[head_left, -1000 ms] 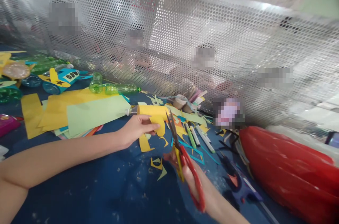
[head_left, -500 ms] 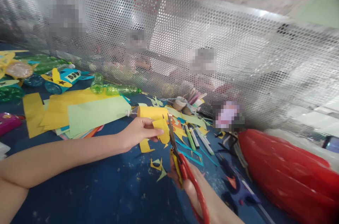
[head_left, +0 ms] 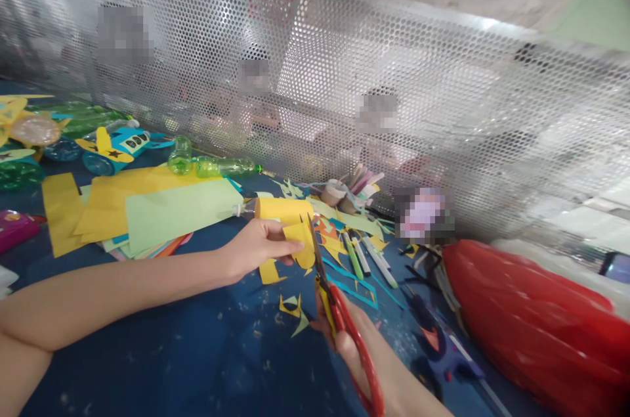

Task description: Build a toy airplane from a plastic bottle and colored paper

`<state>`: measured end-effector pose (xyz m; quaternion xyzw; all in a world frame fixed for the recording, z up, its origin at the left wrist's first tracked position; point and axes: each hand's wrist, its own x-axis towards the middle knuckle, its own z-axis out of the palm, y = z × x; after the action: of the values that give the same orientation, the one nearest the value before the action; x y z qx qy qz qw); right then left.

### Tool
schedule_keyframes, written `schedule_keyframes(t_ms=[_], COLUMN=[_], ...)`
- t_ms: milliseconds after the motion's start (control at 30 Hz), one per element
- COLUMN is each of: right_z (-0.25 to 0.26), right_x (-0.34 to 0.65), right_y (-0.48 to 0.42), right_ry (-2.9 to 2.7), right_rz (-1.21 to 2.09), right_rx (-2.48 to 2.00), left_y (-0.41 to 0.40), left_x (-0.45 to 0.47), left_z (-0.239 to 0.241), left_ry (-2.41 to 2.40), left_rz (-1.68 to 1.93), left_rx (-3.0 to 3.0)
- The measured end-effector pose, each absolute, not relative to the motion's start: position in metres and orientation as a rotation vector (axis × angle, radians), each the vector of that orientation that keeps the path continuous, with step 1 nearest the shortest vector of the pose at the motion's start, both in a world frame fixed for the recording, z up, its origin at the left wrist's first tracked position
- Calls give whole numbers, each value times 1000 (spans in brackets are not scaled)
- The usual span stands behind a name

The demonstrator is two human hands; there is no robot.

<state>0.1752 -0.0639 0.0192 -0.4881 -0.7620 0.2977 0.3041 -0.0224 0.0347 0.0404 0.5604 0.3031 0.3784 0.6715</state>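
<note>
My left hand (head_left: 263,247) pinches a small piece of yellow paper (head_left: 301,247) with a rounded lower end, held above the blue table (head_left: 197,351). In my right hand (head_left: 352,345) is a pair of scissors (head_left: 352,348) with red and yellow handles. The blades point up and away, slightly parted, and their tips are at the right edge of the yellow paper. Just behind lies a plastic bottle wrapped in yellow paper (head_left: 283,209). Paper scraps (head_left: 290,305) are scattered below the hands.
Sheets of coloured paper (head_left: 172,210) are stacked at left, near green bottles (head_left: 226,167) and a bottle plane (head_left: 121,148). Markers (head_left: 378,263), a hot glue gun (head_left: 450,354) and a red plastic bag (head_left: 531,312) are at right. A perforated metal screen (head_left: 315,75) stands behind; people are beyond it.
The scissors in my right hand have shifted slightly left, their tips closer to the yellow paper. My left hand has hardly moved.
</note>
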Motion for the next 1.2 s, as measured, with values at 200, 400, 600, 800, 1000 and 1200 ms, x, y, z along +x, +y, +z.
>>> schedule_keyframes(t_ms=[200,400,600,800,1000,1200], right_z=[14,13,8,9,9,12], right_x=[175,175,174,174,175,175], right_y=[-66,-63,-62,-63,-63,-60], right_ry=[-1999,-2001,-1998,-2025,-1993,-1959], right_rz=[801,850,892,869,942,991], right_rx=[-1299,-1323,-1329,-1344,-1377,-1353], left_y=[34,34,32,33,34,34], left_x=[-22,-22,-22,-22,-23,-22], left_z=[39,40,41,39,39,39], left_ry=[712,750,730,741,722,708], left_rz=[844,851,838,832,820,821], left_rx=[1257,1259,1257,1254,1251,1244])
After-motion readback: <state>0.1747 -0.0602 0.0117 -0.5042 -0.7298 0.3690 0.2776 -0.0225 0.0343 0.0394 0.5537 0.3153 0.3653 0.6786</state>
